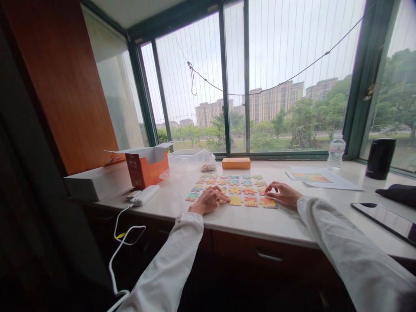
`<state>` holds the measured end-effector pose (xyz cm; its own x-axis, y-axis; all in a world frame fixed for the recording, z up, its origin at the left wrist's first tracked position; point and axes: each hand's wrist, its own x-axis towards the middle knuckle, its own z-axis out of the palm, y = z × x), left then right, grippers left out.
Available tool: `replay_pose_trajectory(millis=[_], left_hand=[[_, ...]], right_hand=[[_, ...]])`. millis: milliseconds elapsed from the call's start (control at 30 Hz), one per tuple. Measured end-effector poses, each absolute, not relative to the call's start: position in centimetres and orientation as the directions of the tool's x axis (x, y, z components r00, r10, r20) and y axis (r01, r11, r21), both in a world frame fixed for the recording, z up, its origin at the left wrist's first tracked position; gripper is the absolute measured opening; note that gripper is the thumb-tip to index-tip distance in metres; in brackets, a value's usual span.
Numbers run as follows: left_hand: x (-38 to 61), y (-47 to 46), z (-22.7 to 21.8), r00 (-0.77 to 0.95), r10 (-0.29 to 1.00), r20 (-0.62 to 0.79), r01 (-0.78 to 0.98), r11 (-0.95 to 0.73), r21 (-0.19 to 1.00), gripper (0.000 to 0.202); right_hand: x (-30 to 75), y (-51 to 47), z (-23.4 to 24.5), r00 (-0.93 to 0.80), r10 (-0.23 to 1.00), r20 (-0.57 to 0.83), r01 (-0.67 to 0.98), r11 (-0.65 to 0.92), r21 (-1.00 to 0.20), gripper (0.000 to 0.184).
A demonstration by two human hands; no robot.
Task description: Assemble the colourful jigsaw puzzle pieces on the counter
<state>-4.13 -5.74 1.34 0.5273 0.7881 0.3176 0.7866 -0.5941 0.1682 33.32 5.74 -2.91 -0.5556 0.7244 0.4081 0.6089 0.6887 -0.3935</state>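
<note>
Jigsaw puzzle pieces [235,200] lie in loose rows on the white countertop, with small gaps between them. They are printed in yellow, red, green and blue. My left hand [209,200] rests palm down over the front left of the rows, its fingers stretched out towards a yellow piece and covering some others. At the right edge of the rows, my right hand [284,196] has its thumb and index finger curved together at a reddish puzzle piece [261,191], which the fingertips partly hide. Just below these fingertips lies an orange-yellow corner piece [268,203].
Behind the pieces stand an orange box [236,163] and a clear bag [208,164]. To the left are an open orange carton [147,167], a white box [97,182] and a power strip [146,196]. Printed sheets [325,178], a bottle [337,152], a black cup [381,159] and a tablet [386,219] lie right.
</note>
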Motion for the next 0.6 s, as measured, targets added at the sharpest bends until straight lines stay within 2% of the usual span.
replay_pose_trajectory(millis=[300,500,600], left_hand=[[-4.32,-5.59,1.12,0.523,0.786,0.330,0.779,-0.598,0.189,0.060],[-4.69,-5.81,1.20,0.465,0.765,0.445,0.828,-0.554,0.087,0.053],[-4.72,-5.80,1.25,0.401,0.764,0.505,0.863,-0.501,0.072,0.047]], right_hand=[[33.31,5.58,-2.70,-0.548,0.724,0.419,0.616,0.688,-0.384,0.045],[33.23,5.71,-2.72,-0.532,0.733,0.424,0.627,0.678,-0.385,0.048],[33.16,5.65,-2.67,-0.526,0.731,0.434,0.636,0.677,-0.370,0.050]])
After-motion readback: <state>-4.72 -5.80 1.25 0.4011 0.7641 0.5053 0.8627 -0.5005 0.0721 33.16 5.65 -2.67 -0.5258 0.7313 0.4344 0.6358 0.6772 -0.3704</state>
